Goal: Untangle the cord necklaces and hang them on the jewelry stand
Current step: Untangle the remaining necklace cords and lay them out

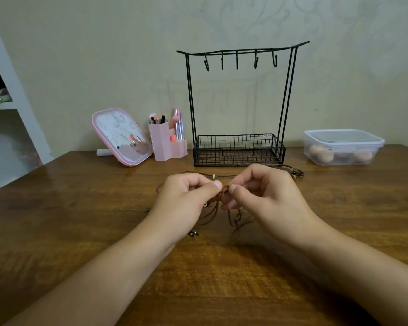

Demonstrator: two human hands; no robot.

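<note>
Wooden table [80,220], black wire jewelry stand [239,149] at back, hooks bare. Left hand [186,198] and right hand [266,196] both pinch the brown cord necklaces [224,191] knot between thumb and fingertips, above table; loose strands hang below, more cord trails behind the hands.

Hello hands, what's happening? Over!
Left hand and right hand pinching tangled cord necklaces. Jewelry stand hooks bare. Nothing blocking.

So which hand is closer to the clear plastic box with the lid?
Right. The right hand is nearer the clear box, which sits beyond it to the right; the left hand is farther left.
</note>
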